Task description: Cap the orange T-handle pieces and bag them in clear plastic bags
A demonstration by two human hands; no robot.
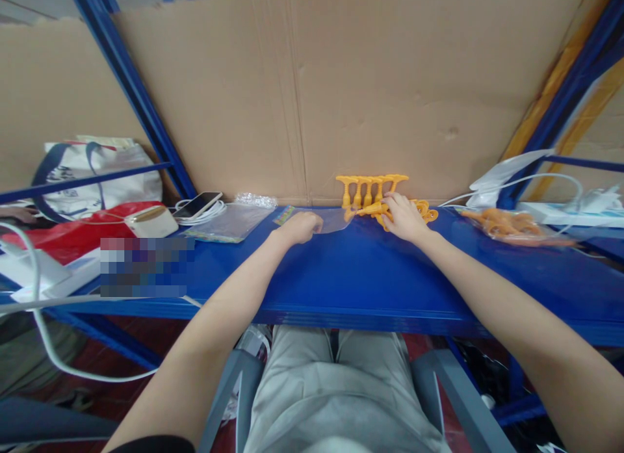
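My left hand (303, 227) is closed on the edge of a clear plastic bag (334, 220) that lies flat on the blue shelf (361, 271). My right hand (400, 217) is closed on an orange plastic piece (369, 210) at the bag's mouth. Right behind it, a rack of joined orange plastic pieces (371, 186) leans against the cardboard wall. More loose orange pieces (425, 211) lie just right of my right hand.
A stack of clear bags (229, 222) and a phone (197, 205) with a white cable lie to the left, beside a white box (151, 222) and a tote bag (97, 173). A filled bag of orange pieces (507, 225) and white chargers (560, 212) sit to the right.
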